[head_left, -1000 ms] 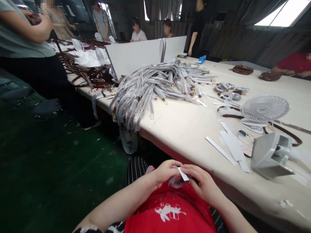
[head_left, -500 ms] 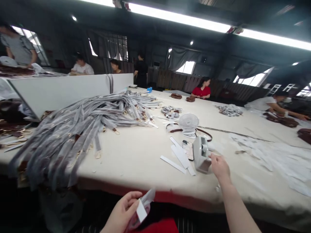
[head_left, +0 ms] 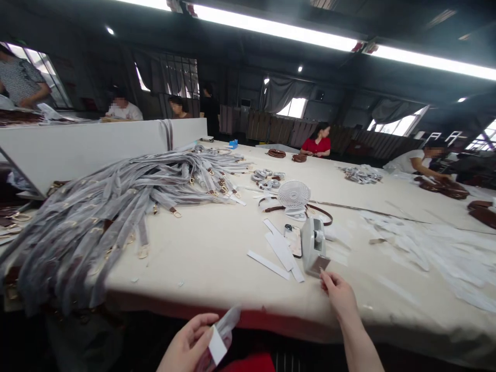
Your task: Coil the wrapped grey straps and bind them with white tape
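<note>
My left hand [head_left: 189, 341] is closed around a grey strap in a clear plastic sleeve [head_left: 229, 321], with a white card [head_left: 217, 346] wrapped at its end, low in front of the table edge. My right hand [head_left: 340, 293] is pinched at the front lip of a grey tape dispenser [head_left: 313, 245]. Its fingertips are on the tape end, though the clear strip itself barely shows. Left of the dispenser lie a phone [head_left: 293, 240] and several white card strips [head_left: 279, 248].
A large heap of sleeved grey straps [head_left: 127, 206] covers the table's left side, against a white partition [head_left: 104, 144]. Behind the dispenser stand a small fan [head_left: 293, 195] and a brown strap [head_left: 322, 213]. Plastic sleeves [head_left: 437, 253] spread at right. Several co-workers sit or stand farther off.
My right hand has moved down and toward me, from beside the dispenser's roll to its front lip. My left hand keeps its hold on the strap. The view has shifted slightly right.
</note>
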### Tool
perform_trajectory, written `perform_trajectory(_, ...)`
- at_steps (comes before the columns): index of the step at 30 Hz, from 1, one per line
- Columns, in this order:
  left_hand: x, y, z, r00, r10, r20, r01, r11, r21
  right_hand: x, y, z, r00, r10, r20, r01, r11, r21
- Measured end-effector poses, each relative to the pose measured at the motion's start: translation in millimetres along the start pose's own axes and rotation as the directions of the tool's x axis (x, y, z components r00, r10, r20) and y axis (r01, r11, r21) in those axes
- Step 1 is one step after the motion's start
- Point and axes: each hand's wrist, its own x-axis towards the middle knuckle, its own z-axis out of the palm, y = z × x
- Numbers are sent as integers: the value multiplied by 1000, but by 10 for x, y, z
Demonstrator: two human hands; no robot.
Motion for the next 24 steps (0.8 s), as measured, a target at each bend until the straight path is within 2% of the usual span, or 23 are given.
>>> perform_trajectory(4,15,-36,124,999,32,14,-32,999,12,-315,-102,183,985,33,169,-53,992,110)
perform_trajectory(6,5,-41,228,998,68,-8,-67,996,50,-593,-271,357,953,13,301,-68,983,173)
perform_trajectory(7,2,-47,279,995,92,-34,-90,993,72,-750,-372,448,921,1,390,-88,975,204)
perform_trajectory(9,4,-71,363,989,137,-55,-130,986,108,-1058,-577,608,811,-27,584,-155,953,260)
perform_trajectory(12,9,-126,421,980,191,-60,-180,973,147,-1399,-786,765,604,-83,793,-273,913,304)
perform_trajectory(14,4,-156,424,972,225,-64,-211,962,176,-1518,-817,843,531,-94,842,-317,900,300)
perform_trajectory(18,-25,-169,403,957,279,-77,-256,940,224,-1586,-708,1013,472,-48,880,-350,906,237)
perform_trajectory(24,-61,-164,369,943,318,-96,-284,922,265,-1603,-636,1136,451,-16,893,-420,878,228)
